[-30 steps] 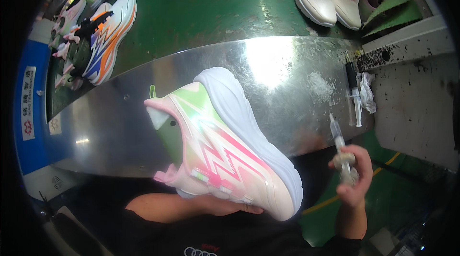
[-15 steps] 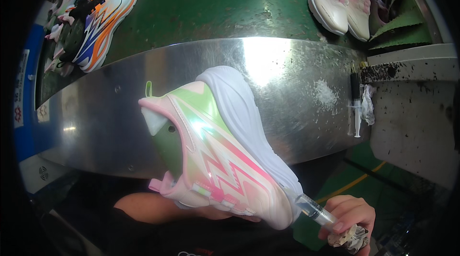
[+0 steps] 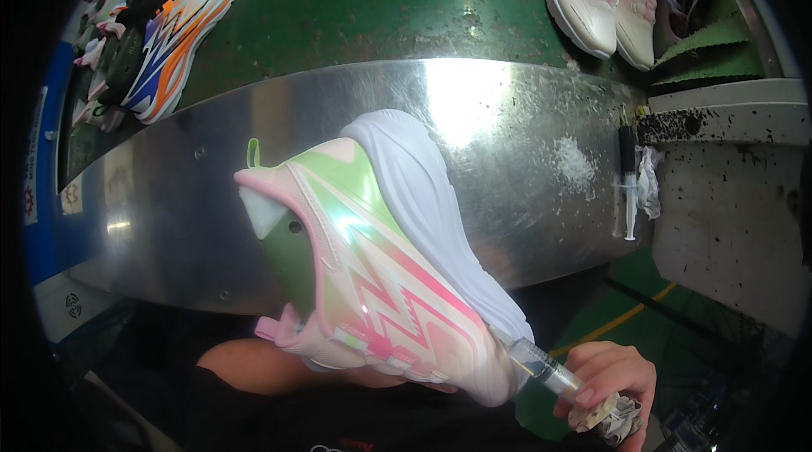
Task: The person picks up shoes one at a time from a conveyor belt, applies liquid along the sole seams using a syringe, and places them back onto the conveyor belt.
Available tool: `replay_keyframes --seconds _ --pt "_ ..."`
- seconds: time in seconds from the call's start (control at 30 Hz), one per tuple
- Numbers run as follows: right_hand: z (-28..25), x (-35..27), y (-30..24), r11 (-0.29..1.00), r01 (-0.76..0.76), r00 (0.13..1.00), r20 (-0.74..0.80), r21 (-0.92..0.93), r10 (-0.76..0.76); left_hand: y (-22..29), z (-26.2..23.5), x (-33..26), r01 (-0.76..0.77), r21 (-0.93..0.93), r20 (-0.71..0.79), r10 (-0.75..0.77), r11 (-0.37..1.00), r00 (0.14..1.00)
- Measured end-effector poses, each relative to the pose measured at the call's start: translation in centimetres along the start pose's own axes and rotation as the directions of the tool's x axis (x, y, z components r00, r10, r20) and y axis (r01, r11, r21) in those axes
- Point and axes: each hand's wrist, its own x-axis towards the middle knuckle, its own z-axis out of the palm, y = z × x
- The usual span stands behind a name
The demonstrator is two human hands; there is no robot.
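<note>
A pink, white and green sneaker (image 3: 397, 274) is tilted on its side in front of me, with its white sole facing the far right. Inside it sits a green last (image 3: 292, 270). From underneath, my left hand (image 3: 372, 377) supports the sneaker; its fingers are mostly hidden. Near the toe, my right hand (image 3: 616, 376) grips a clear syringe (image 3: 545, 367) and also a crumpled piece of paper or cloth (image 3: 617, 418). The syringe's tip meets the seam between sole and upper at the toe; the contact is slightly blurred.
The curved metal table edge (image 3: 169, 224) lies beyond the sneaker, before a green surface (image 3: 355, 12). Orange-and-blue sneakers (image 3: 182, 38) are at far left, pink-white sneakers (image 3: 584, 4) at far right. Another syringe (image 3: 629, 190) and a crumpled wipe (image 3: 649, 181) lie near the grey box (image 3: 727, 198).
The syringe and right hand have shifted slightly left, the tip moving a little along the toe seam. The sneaker has shifted slightly left too.
</note>
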Motion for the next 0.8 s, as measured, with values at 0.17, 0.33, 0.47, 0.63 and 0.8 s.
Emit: replay_keyframes --seconds 0.17,0.33,0.47,0.63,0.8 --pt "0.3 -0.2 -0.1 1.000 0.004 1.000 0.000 -0.010 -0.004 -0.3 0.0 -0.1 0.007 -0.002 -0.010 -0.007 1.000 1.000" --pt "0.3 -0.7 -0.7 0.999 0.004 1.000 0.003 -0.032 -0.004 -0.2 0.3 -0.1 0.008 0.013 -0.009 -0.008 1.000 1.000" --pt "0.5 -0.9 -0.8 0.999 0.003 1.000 -0.002 -0.035 -0.003 -0.3 0.1 0.1 0.003 0.011 -0.004 -0.003 1.000 1.000" --pt "0.6 -1.2 -1.8 0.998 -0.012 0.999 0.029 -0.057 0.014 0.1 0.3 -0.2 0.004 0.032 -0.017 -0.003 0.999 1.000" --pt "1.2 -3.1 -1.2 0.983 0.123 0.953 -0.259 -0.137 -0.155 -0.2 0.0 -2.3 0.062 0.022 -0.083 -0.060 0.998 0.995"
